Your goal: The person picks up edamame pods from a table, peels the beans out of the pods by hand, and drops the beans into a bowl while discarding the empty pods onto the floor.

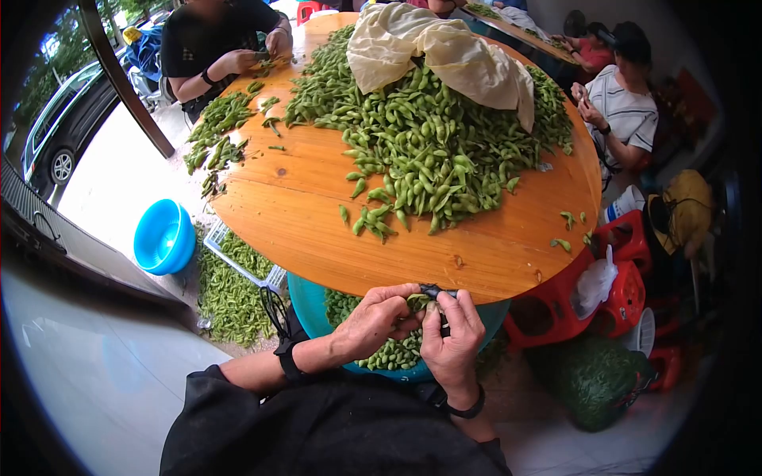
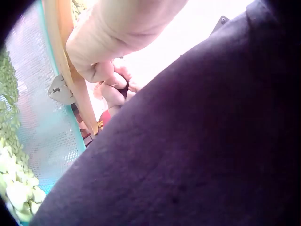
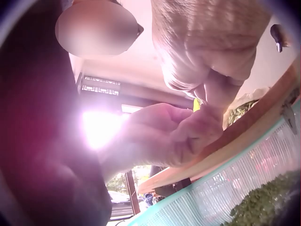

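Note:
At the table's front edge, both hands meet over a green edamame pod [image 1: 417, 301]. The left hand [image 1: 369, 324] grips the pod with curled fingers. Against it, the right hand [image 1: 452, 337] pinches the pod between thumb and fingers; something black covers a fingertip there. In the right wrist view a bit of the pod [image 3: 196, 104] shows between the hands. Below them stands a teal mesh basket [image 1: 302, 300] with shelled green beans [image 1: 397, 355] inside. The left wrist view is mostly dark cloth, with the left hand [image 2: 108, 42] at the top.
A large heap of edamame pods [image 1: 429, 151] under a cream cloth [image 1: 444, 59] covers much of the wooden table [image 1: 294, 214]. On the floor are a blue basin [image 1: 164, 236], a crate of pods [image 1: 230, 289] and red stools [image 1: 627, 293]. Other people sit around.

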